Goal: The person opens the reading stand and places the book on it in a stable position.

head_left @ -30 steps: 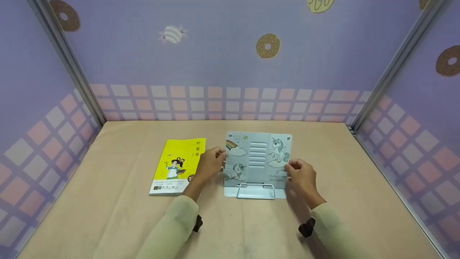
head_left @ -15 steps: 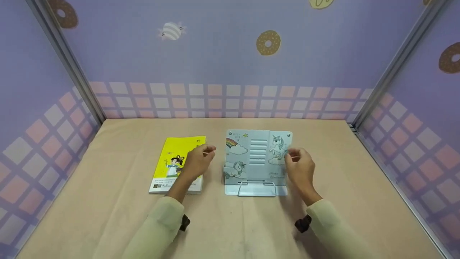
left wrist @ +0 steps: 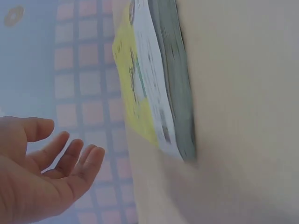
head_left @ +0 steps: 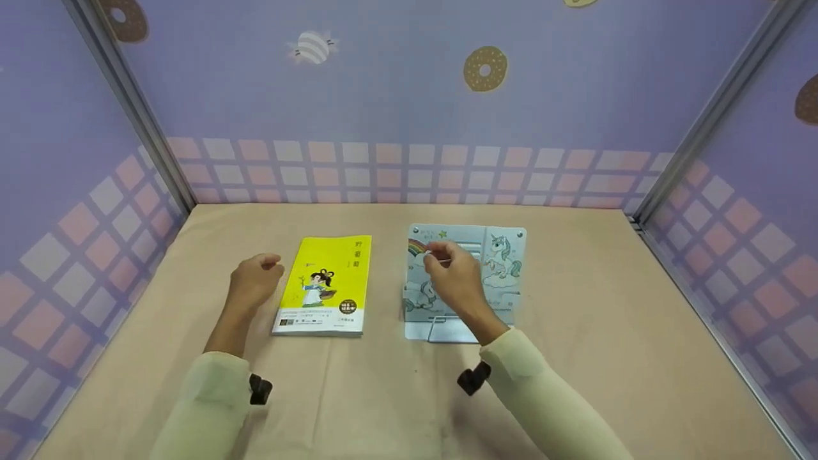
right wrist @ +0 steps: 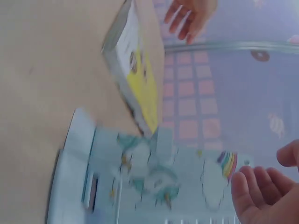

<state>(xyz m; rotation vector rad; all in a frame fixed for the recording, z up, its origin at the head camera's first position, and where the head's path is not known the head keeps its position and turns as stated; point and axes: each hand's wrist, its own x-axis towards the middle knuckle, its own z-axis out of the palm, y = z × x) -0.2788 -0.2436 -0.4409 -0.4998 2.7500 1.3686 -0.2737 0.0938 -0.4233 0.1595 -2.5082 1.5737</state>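
Observation:
A yellow book [head_left: 326,281] with a cartoon child on its cover lies flat on the table, left of the middle. To its right stands a pale blue book stand [head_left: 505,281] printed with unicorns and a rainbow, with a wire holder at its base. My left hand [head_left: 254,281] hovers just left of the book, fingers loosely bent and holding nothing. In front of the stand my right hand [head_left: 457,278] hangs in the air, hiding part of the panel. The right wrist view shows the right hand's fingers [right wrist: 254,186] relaxed and apart from the stand.
A beige cloth covers the table [head_left: 377,396]. Purple walls [head_left: 396,83] with pink and white checks enclose it at the back and both sides. Metal posts [head_left: 121,102] mark the corners.
Both hands have come away from the stand's sides and moved left. The left hand has passed over the book to its far side; the right is now before the panel. Book and stand stay put.

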